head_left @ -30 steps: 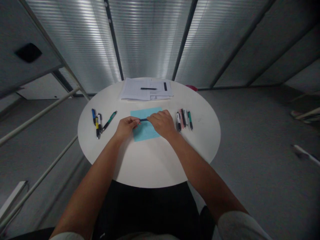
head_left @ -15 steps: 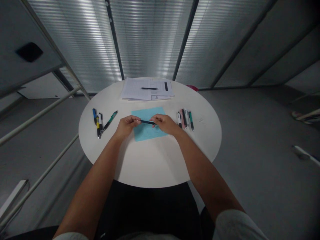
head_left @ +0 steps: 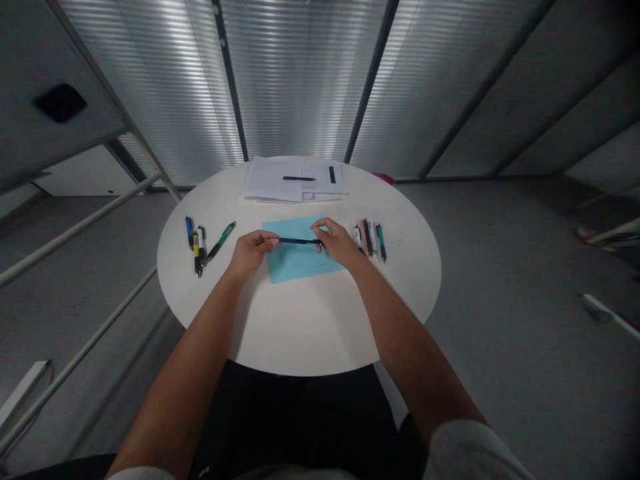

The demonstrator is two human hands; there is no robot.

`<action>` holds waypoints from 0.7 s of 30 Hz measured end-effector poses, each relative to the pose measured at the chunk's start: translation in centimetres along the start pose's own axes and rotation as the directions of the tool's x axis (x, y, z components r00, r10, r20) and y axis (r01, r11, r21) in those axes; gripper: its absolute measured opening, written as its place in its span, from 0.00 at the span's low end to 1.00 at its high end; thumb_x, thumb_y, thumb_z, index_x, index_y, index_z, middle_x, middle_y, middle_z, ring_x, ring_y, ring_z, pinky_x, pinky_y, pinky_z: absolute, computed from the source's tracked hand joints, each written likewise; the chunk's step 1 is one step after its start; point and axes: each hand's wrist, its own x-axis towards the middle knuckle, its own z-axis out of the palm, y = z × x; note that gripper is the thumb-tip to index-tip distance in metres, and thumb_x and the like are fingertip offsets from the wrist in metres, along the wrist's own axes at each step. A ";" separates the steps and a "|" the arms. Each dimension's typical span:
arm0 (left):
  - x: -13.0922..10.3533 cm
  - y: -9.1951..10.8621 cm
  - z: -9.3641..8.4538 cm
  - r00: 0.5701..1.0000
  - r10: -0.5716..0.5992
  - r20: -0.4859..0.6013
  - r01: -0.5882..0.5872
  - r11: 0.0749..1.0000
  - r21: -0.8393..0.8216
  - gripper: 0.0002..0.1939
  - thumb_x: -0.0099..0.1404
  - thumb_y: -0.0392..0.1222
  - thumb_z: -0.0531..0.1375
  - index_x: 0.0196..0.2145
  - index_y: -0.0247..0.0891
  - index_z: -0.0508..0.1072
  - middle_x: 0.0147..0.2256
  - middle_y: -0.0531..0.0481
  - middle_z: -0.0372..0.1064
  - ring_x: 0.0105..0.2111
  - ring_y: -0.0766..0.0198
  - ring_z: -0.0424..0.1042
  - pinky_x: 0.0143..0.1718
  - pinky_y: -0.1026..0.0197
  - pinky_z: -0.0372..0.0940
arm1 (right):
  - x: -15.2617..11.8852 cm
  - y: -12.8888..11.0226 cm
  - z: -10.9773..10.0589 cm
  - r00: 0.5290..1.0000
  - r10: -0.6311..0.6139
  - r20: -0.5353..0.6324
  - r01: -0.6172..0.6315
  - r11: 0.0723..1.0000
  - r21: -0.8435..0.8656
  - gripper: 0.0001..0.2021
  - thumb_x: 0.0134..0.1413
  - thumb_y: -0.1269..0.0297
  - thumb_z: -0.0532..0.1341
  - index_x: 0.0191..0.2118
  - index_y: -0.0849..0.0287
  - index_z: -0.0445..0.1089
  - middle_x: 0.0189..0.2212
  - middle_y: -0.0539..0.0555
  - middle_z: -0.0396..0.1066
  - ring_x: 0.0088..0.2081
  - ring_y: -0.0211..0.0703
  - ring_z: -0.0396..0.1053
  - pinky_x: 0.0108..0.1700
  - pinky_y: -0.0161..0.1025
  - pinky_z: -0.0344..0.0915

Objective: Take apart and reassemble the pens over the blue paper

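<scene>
My left hand (head_left: pixel 251 252) pinches the left end of a dark pen (head_left: pixel 298 241) between thumb and fingers. At the pen's other end is my right hand (head_left: pixel 338 244), its thumb and fingers closed around the tip, with one finger lifted a little. Lying level, the pen is held just over a light blue sheet of paper (head_left: pixel 295 268). Part of the sheet is hidden by my hands.
The round white table (head_left: pixel 300 333) carries a stack of papers (head_left: pixel 273 179) at the back with a black pen (head_left: pixel 299 178) on it. Several pens (head_left: pixel 197 253) and a green pen (head_left: pixel 221 240) lie left. More pens (head_left: pixel 381 243) lie right, partly behind my right wrist.
My right hand has slid rightward along the pen to its end, so more of the pen shows between my hands. My left hand has barely moved.
</scene>
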 end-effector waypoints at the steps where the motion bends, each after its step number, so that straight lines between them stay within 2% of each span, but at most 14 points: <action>1: 0.0 0.0 0.0 1.000 0.000 -0.004 0.000 1.000 0.002 0.10 0.49 0.42 0.68 0.29 0.34 0.77 0.24 0.50 0.71 0.25 0.67 0.65 0.32 0.61 0.60 | 0.0 -0.1 0.0 1.000 0.009 0.010 -0.009 1.000 0.009 0.18 0.54 0.46 0.59 0.38 0.57 0.65 0.18 0.45 0.63 0.18 0.32 0.56 0.21 0.31 0.50; 4: 0.1 -0.1 -0.1 1.000 0.002 -0.019 -0.003 1.000 -0.011 0.09 0.49 0.41 0.68 0.29 0.34 0.77 0.24 0.51 0.71 0.25 0.68 0.65 0.31 0.61 0.60 | -0.2 -0.3 0.0 0.999 0.006 0.047 -0.009 0.998 0.062 0.18 0.49 0.48 0.63 0.37 0.57 0.65 0.18 0.44 0.65 0.16 0.30 0.54 0.19 0.30 0.49; 7: 0.2 -0.2 -0.2 1.000 0.005 -0.017 -0.005 1.000 -0.021 0.09 0.50 0.41 0.68 0.29 0.34 0.78 0.24 0.50 0.72 0.25 0.68 0.65 0.32 0.62 0.60 | -0.2 -0.5 0.2 0.999 0.042 0.004 -0.042 0.996 0.079 0.18 0.53 0.46 0.60 0.39 0.56 0.66 0.13 0.41 0.60 0.13 0.31 0.53 0.17 0.30 0.48; 12: 0.3 -0.3 -0.3 0.999 0.013 -0.029 -0.014 1.000 -0.016 0.10 0.50 0.42 0.68 0.30 0.34 0.78 0.25 0.50 0.72 0.25 0.69 0.65 0.32 0.62 0.60 | -0.1 -0.5 0.3 1.000 0.024 -0.002 -0.024 0.988 0.155 0.19 0.46 0.46 0.65 0.32 0.56 0.63 0.19 0.45 0.68 0.15 0.30 0.58 0.17 0.30 0.52; 15: 0.2 -0.2 -0.2 0.999 0.024 -0.027 -0.024 1.000 0.001 0.10 0.51 0.43 0.68 0.31 0.34 0.78 0.24 0.51 0.72 0.25 0.69 0.65 0.32 0.62 0.61 | -0.1 -0.5 0.4 0.996 0.064 -0.067 -0.054 0.988 0.143 0.20 0.50 0.42 0.61 0.28 0.56 0.63 0.15 0.45 0.65 0.12 0.31 0.56 0.15 0.32 0.48; 18: 0.1 -0.4 0.1 1.000 0.014 -0.007 -0.014 1.000 0.022 0.11 0.51 0.43 0.68 0.31 0.34 0.78 0.26 0.50 0.73 0.26 0.67 0.67 0.33 0.61 0.62 | 0.1 -0.8 1.0 0.988 0.080 -0.129 -0.033 0.942 0.335 0.21 0.48 0.41 0.63 0.31 0.56 0.65 0.14 0.43 0.63 0.16 0.33 0.60 0.19 0.32 0.55; 21: -0.1 -0.9 0.8 0.999 0.023 0.047 -0.026 0.997 0.073 0.13 0.52 0.45 0.68 0.33 0.34 0.77 0.29 0.48 0.74 0.28 0.64 0.70 0.34 0.60 0.64 | 0.4 -1.2 1.8 0.980 0.122 -0.156 -0.002 0.794 0.608 0.20 0.49 0.41 0.63 0.32 0.54 0.66 0.19 0.44 0.63 0.25 0.36 0.66 0.30 0.34 0.64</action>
